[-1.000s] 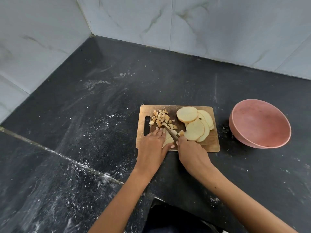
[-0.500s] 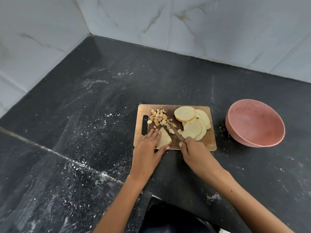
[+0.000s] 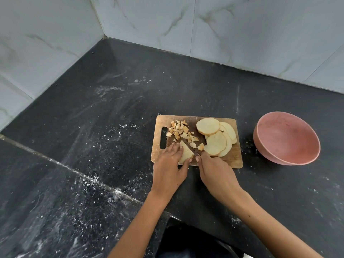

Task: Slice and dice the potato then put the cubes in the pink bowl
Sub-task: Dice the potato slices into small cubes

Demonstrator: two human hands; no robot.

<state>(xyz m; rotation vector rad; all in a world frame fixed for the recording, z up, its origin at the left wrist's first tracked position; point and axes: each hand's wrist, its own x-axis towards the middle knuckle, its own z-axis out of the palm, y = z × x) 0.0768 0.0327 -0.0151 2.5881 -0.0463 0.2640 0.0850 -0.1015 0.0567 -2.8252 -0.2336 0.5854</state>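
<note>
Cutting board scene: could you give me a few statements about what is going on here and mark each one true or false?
1. The pink bowl already holds potato cubes. False: it is empty.
2. The right hand holds the knife. True.
3. The left hand steadies a potato slice on the cutting board. True.
4. The diced cubes lie on the counter. False: they are on the board.
5. Uncut round slices remain. True.

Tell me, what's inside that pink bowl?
Nothing that shows: the pink bowl looks empty, though its near wall hides a little of the bottom. The cubes lie on the cutting board.
</note>
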